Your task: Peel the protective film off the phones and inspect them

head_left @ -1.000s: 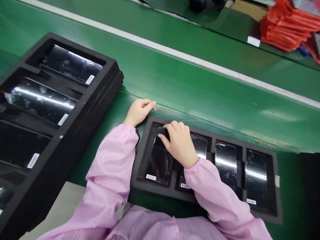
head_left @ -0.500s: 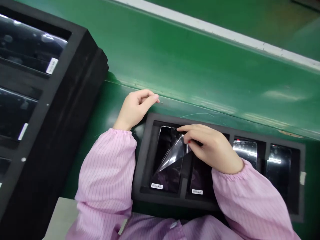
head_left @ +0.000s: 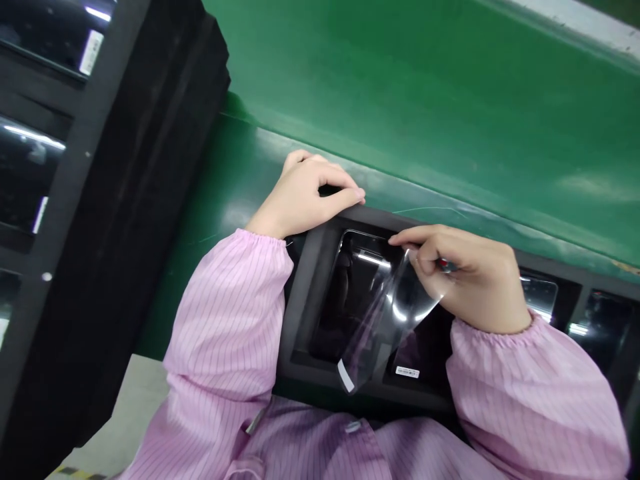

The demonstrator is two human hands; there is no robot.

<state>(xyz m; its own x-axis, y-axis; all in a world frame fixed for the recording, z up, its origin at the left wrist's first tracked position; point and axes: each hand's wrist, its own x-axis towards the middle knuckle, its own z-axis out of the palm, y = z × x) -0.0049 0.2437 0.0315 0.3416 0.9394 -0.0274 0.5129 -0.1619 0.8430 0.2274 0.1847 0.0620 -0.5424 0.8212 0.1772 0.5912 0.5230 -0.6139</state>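
Note:
My right hand pinches a clear protective film between thumb and bent fingers. Its index finger reaches to the top edge of a dark glass screen. The film hangs slanted over the screen's lower right, with a white label at its bottom corner. The screen lies in the leftmost slot of a black foam tray. My left hand is at the tray's far left corner, thumb and index fingertips together, nothing visible in them. A second screen lies partly under my right hand.
More dark screens sit in the tray's right slots, partly behind my sleeve. A tall stack of black foam trays with screens stands at left. The green bench rises in a ledge behind; a fine thread lies by the tray.
The film has come away from the screen down to its labelled end and now hangs from my right hand. My left hand has moved right, to the tray's far edge. The camera view has shifted.

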